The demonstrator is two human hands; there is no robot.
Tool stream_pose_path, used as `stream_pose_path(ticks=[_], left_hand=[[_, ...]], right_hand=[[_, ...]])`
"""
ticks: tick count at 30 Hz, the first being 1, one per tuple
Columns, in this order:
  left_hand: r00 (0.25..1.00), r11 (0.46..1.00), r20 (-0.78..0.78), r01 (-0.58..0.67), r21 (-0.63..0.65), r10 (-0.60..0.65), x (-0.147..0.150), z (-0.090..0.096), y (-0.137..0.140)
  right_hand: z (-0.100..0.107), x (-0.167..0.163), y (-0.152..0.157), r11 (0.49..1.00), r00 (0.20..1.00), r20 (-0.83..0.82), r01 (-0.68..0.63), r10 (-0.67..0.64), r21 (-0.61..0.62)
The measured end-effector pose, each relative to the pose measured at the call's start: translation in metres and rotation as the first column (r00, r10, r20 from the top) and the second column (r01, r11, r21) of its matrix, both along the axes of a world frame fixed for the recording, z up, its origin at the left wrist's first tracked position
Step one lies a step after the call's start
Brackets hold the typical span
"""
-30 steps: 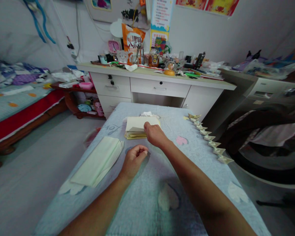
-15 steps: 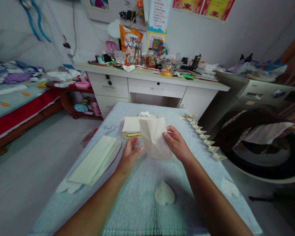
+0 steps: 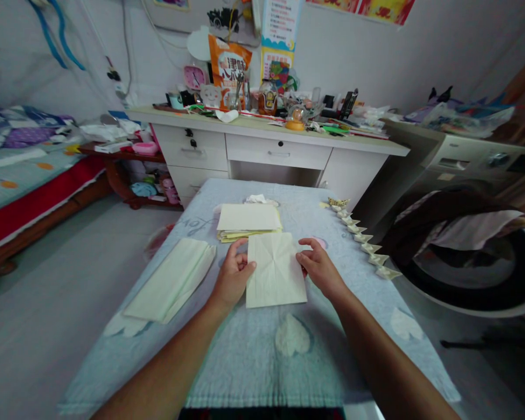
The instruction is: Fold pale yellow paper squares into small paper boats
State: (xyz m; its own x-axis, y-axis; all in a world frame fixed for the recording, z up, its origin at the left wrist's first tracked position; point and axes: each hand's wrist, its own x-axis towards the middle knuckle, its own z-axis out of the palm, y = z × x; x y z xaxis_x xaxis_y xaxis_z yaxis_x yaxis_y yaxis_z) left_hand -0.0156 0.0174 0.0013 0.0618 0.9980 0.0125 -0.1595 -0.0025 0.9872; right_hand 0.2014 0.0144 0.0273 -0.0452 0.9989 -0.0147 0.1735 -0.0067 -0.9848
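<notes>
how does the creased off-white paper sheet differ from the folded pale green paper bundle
The creased off-white paper sheet is opened out, its creases meeting centrally; the folded pale green paper bundle is long and narrow. The left hand and right hand hold the sheet; the bundle lies untouched. Both are pale.

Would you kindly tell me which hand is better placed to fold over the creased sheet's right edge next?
Probably the right hand: it holds that edge of the creased sheet, while the left hand holds the opposite edge.
</notes>
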Motion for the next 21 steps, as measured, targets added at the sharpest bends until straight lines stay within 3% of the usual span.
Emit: stream_pose_path(ticks=[2,5,11,16,21], left_hand=[[0.997,1.000,-0.075,-0.013,0.000,0.013,-0.001,-0.002,0.001],[0.973,1.000,-0.229,-0.016,0.014,0.018,-0.003,-0.007,0.003],[0.958,0.999,-0.287,0.010,-0.031,-0.018,-0.004,-0.006,0.002],[0.947,0.997,-0.316,0.047,-0.053,-0.061,-0.004,-0.003,-0.001],[0.928,0.996,-0.359,0.087,-0.037,-0.094,-0.007,-0.004,-0.001]], right_hand=[[-0.003,0.006,-0.004,0.996,0.994,0.083,-0.075,0.072,0.044],[-0.005,0.015,-0.013,0.967,0.929,0.344,-0.200,0.136,0.160],[-0.013,0.017,-0.026,0.890,0.691,0.723,-0.335,0.009,0.308],[-0.024,0.013,-0.030,0.864,0.565,0.817,-0.351,-0.113,0.362],[-0.022,0.013,-0.035,0.854,0.545,0.818,-0.324,-0.184,0.407]])
